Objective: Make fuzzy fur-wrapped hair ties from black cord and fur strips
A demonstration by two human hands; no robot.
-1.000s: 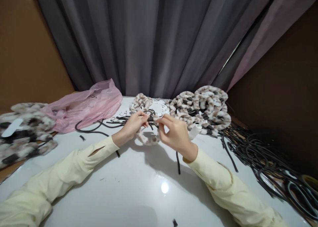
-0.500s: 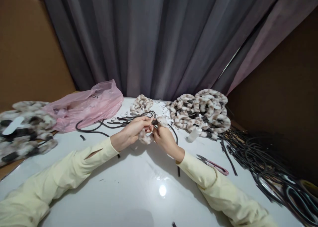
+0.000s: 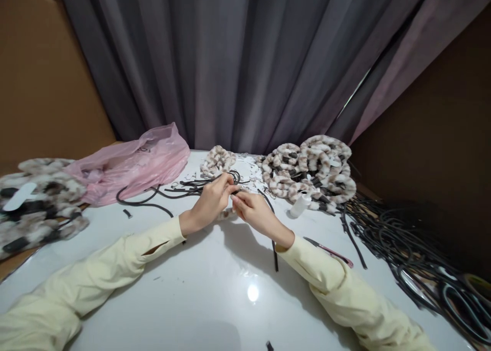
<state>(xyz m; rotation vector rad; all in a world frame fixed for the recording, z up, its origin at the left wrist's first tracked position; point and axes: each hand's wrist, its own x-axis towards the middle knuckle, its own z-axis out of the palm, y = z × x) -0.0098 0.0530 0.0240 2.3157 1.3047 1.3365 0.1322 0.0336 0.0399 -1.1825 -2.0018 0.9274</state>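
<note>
The person's left hand (image 3: 209, 202) and right hand (image 3: 256, 215) meet, fingertips pinched closed on a furry ring (image 3: 226, 215), mostly hidden between and just under them. Black cords (image 3: 190, 190) lie beyond the left hand, a white bottle (image 3: 300, 206) right of the right, a pink bag (image 3: 130, 164) farther left.

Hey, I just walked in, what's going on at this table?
Someone's left hand and right hand meet over the table, seemingly pinching a fluffy ring that they mostly hide. More such rings sit in a pile behind, toward the right, with a bottle in front of it. The snips lie unused by the right sleeve. Black cords are heaped at far right, and a pink bag lies at back left.
</note>
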